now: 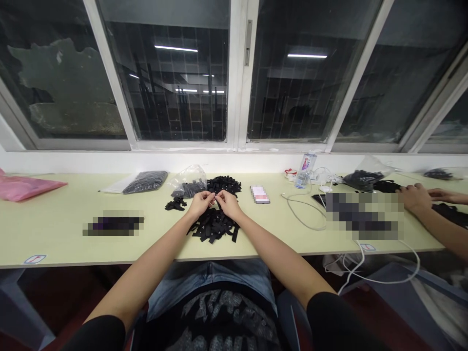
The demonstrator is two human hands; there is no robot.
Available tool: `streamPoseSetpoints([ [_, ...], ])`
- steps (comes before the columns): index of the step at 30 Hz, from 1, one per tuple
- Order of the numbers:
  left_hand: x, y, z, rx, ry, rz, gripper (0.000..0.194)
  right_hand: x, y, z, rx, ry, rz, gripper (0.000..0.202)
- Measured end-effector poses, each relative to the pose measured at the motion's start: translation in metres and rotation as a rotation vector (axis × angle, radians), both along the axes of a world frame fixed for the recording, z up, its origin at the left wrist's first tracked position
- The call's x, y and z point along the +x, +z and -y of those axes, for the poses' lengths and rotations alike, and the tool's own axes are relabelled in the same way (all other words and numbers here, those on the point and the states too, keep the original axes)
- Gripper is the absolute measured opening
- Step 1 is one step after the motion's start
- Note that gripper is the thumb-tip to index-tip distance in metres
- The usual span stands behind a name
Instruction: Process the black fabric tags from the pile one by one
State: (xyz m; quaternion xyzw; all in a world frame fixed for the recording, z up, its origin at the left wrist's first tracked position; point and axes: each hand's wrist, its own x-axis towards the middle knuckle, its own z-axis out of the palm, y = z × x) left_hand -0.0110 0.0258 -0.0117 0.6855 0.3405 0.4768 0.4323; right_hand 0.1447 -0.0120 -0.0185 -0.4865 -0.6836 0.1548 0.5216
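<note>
Fingertips of my left hand (200, 203) and my right hand (227, 203) are pinched close together over the table. What they hold between them is too small to make out; a dark strip hangs just below. Beneath my hands lies a loose pile of short black strips (213, 225), several with small shiny spots. Behind my hands is a second heap of black strips (224, 184). To the left sits a small cluster of black strips (176, 204), close to an open clear plastic bag (189, 178) with dark pieces inside.
On the pale yellow table (157, 246) are a phone (260, 194), a water bottle (305, 170), cables (303, 208), a full bag of black pieces (145, 182) and a pink bag (27, 187). At right, another person's hands (417, 197) work near black pieces. Windows stand behind.
</note>
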Motion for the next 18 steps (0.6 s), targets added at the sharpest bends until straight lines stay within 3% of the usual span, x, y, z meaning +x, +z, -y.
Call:
streamPoseSetpoints([
  [5, -0.001, -0.002, -0.004, 0.101, 0.062, -0.128, 0.046, 0.0, 0.004, -0.002, -0.008, -0.017, -0.077, 0.003],
  [11, -0.002, 0.001, -0.002, 0.299, 0.102, -0.343, 0.038, 0.003, 0.009, -0.004, 0.014, -0.049, -0.131, 0.008],
  [18, -0.001, 0.005, -0.008, 0.346, 0.146, -0.474, 0.035, 0.01, 0.014, -0.006, 0.063, -0.086, -0.235, 0.014],
])
